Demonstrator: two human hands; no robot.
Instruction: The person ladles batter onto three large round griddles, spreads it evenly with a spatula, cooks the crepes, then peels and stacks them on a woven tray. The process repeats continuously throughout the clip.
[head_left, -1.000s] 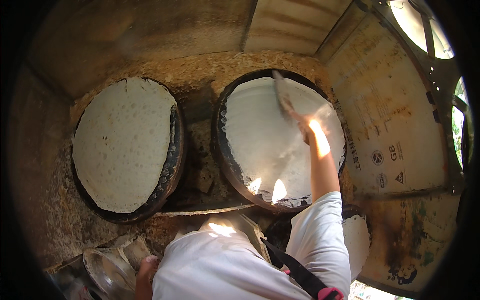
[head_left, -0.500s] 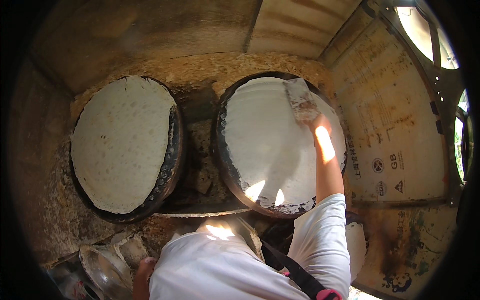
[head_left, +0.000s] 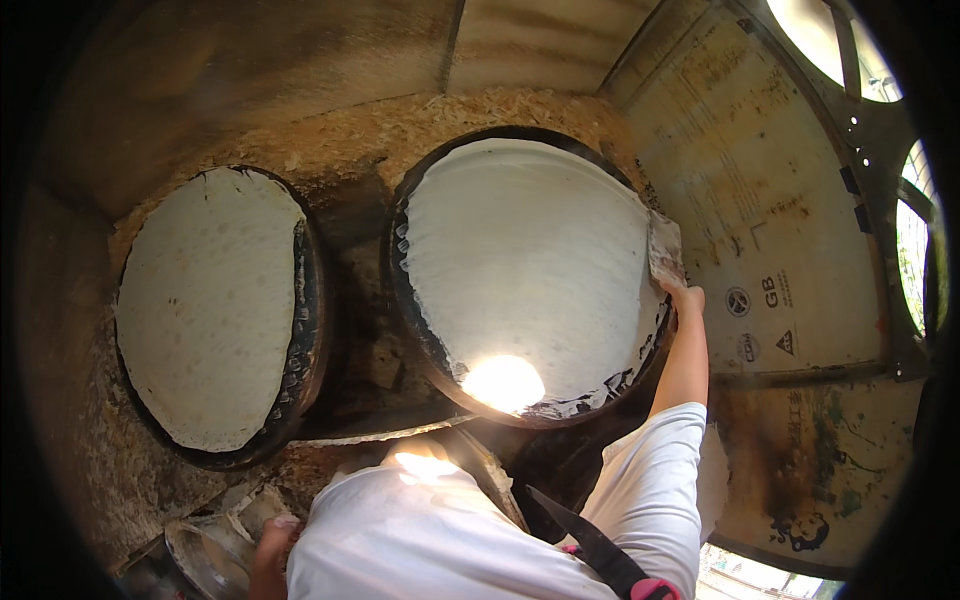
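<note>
At the bottom of the frame the person's white-shirted chest fills the near view, and at the lower left the left hand rests against the rim of a metal bowl; whether its fingers are curled around that rim or only touching it cannot be told, since most of the hand is cut off by the shirt. Rising from the lower right, the right arm in its short white sleeve reaches up to the right hand, closed on the handle end of a flat batter-smeared spreader. The spreader has moved: a second ago it stood near the top of the right griddle, half a second ago at the upper right of the disc, and now it lies against the right-hand rim, so the sweep has carried round the edge and the white batter covers nearly the whole round, wet and shining with a bright glare low on it. Further left, in the middle left of the frame, the left griddle holds a drier, speckled sheet, unchanged across the three pictures. Beyond, rough clay and a brown cardboard wall close the upper right.
</note>
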